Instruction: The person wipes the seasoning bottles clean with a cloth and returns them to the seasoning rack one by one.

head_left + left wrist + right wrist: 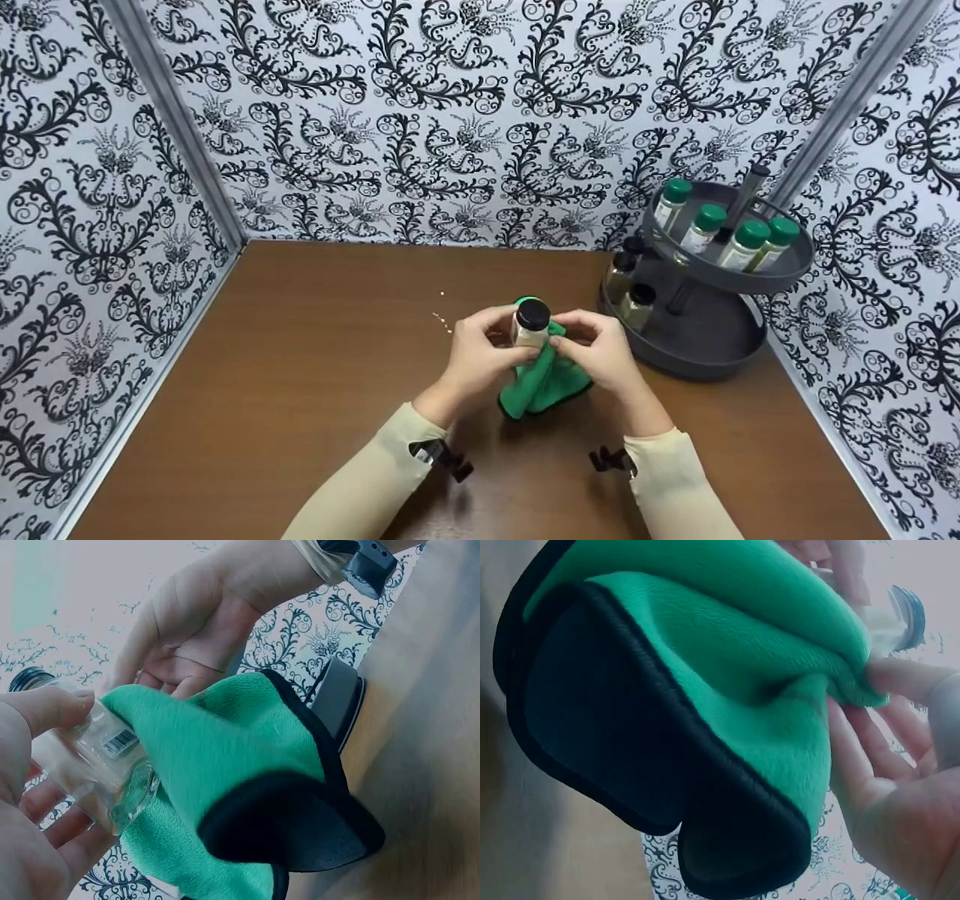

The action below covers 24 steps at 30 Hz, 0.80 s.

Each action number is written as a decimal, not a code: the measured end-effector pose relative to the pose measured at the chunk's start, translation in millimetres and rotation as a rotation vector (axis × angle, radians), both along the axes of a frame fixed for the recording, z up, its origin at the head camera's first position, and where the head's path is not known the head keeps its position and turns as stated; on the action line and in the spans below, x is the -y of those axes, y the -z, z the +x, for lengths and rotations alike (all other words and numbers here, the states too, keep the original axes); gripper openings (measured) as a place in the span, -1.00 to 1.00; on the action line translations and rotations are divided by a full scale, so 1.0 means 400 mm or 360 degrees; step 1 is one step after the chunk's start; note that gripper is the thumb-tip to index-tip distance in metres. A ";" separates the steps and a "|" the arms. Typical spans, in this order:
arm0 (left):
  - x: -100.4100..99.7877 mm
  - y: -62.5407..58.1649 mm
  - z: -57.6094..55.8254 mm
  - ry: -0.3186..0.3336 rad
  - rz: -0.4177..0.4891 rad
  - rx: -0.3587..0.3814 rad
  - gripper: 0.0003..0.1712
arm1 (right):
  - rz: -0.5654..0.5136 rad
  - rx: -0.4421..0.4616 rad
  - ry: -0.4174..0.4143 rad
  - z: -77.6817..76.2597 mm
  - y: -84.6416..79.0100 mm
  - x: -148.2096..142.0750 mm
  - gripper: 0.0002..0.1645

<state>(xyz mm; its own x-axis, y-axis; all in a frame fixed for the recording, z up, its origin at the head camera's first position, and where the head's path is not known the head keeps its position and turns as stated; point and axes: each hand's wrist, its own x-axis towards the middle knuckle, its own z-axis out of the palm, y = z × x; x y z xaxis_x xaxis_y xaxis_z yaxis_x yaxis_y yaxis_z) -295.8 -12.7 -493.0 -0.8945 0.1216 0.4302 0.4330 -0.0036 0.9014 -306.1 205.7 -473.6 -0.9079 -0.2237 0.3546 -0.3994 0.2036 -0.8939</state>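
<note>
My left hand (480, 352) grips a clear spice jar (90, 754) with a black lid (533, 314) and pale contents, held above the table. A barcode label (120, 742) shows on its side in the left wrist view. My right hand (596, 349) pinches a green cloth (727, 667) with black edging between thumb and fingers. The cloth lies against the jar and hangs down below both hands. Part of the jar is hidden behind the cloth in the right wrist view.
A dark two-tier turntable rack (694, 360) stands at the right. Several green-capped jars (701, 229) stand on its upper tier, and black-lidded jars (638, 306) on the lower. Small pale crumbs (442, 322) lie on the brown table (337, 315), left of the hands. Patterned walls (450, 127) enclose the table.
</note>
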 end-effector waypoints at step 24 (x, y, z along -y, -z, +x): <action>0.014 -0.011 -0.010 -0.0096 0.0039 0.0044 -0.41 | 0.0007 -0.0115 0.0316 0.023 0.037 0.076 -0.71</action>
